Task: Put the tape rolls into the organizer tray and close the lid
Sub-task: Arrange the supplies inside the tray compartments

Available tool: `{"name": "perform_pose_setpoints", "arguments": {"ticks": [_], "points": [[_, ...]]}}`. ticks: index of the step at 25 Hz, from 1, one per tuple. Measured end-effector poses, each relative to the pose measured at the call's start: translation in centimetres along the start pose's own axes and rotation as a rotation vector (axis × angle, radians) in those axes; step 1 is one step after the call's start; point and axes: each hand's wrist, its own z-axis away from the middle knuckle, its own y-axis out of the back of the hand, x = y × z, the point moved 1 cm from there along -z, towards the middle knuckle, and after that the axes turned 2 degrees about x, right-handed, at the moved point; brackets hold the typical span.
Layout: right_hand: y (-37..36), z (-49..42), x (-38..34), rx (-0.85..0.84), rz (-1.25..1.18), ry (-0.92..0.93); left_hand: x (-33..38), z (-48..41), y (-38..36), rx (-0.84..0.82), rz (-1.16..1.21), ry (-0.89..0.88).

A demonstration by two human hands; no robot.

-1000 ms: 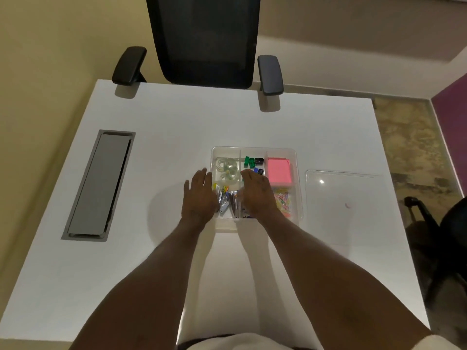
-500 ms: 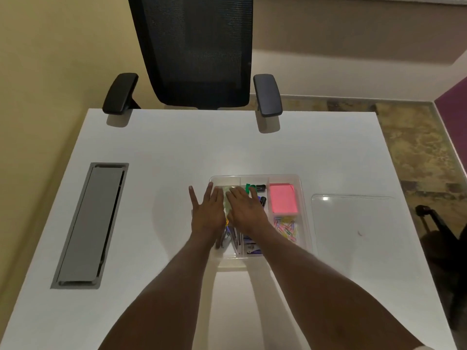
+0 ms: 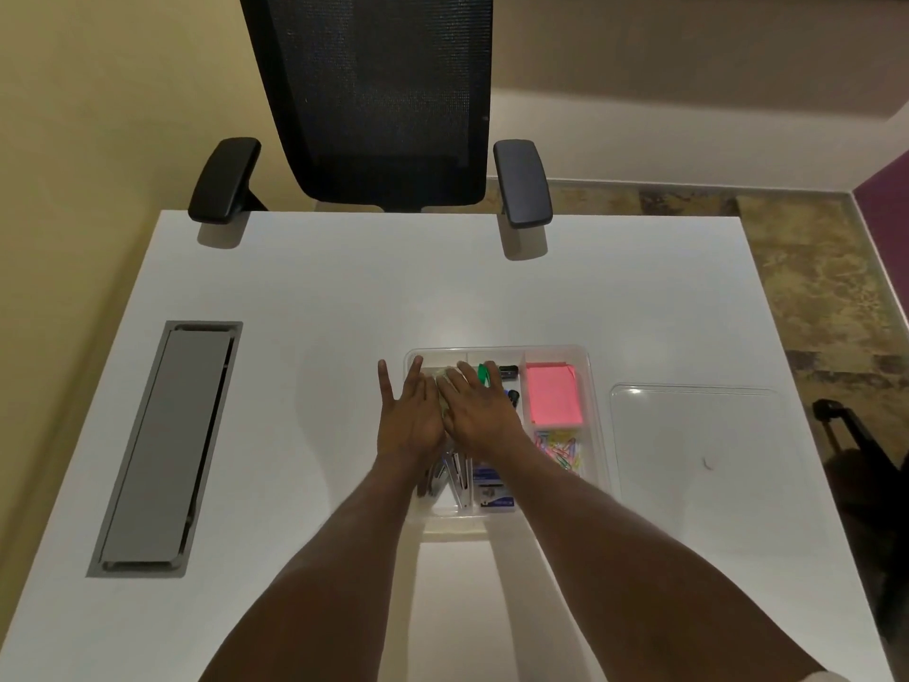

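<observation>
A clear plastic organizer tray (image 3: pixel 588 357) sits mid-table with several compartments. My left hand (image 3: pixel 408 419) and my right hand (image 3: pixel 479 414) lie flat, fingers spread, over its far-left compartment, side by side. The clear tape rolls (image 3: pixel 441 375) in that compartment are almost wholly hidden under my hands; only a sliver shows between the fingers. The clear lid (image 3: pixel 698 435) lies flat on the table to the right of the tray, apart from it.
The tray also holds pink sticky notes (image 3: pixel 552 400), coloured paper clips (image 3: pixel 561 450), binder clips (image 3: pixel 507 371) and staples (image 3: pixel 494 489). A grey cable hatch (image 3: pixel 167 447) lies at the left. A black office chair (image 3: pixel 378 96) stands beyond the far table edge.
Both hands have slid forward over the tray's far-left compartment, covering the tape rolls that were visible a second ago. The camera view has shifted, so the tray appears lower.
</observation>
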Motion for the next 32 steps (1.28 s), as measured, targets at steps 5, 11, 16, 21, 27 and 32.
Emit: {"name": "perform_pose_setpoints", "arguments": {"ticks": [5,11,16,21,27,32], "points": [[0.1,0.5,0.5,0.043,0.004,-0.013,0.2,0.3,-0.2,0.057,0.038,0.021],[0.2,0.9,0.2,0.013,0.027,-0.003,1.2,-0.1,-0.4,0.047,0.043,0.038],[1.0,1.0,0.5,-0.003,0.052,-0.050,1.2,-0.2,-0.5,0.037,0.004,0.070],[1.3,1.1,0.3,-0.018,0.056,-0.062,1.2,-0.7,-0.4,0.029,0.061,0.037],[1.5,1.8,0.1,-0.011,0.035,-0.056,0.1,-0.1,-0.8,0.091,0.064,-0.009],[1.5,3.2,-0.5,0.097,0.008,-0.114,-0.4,1.0,-1.0,0.210,0.018,0.070]]}}
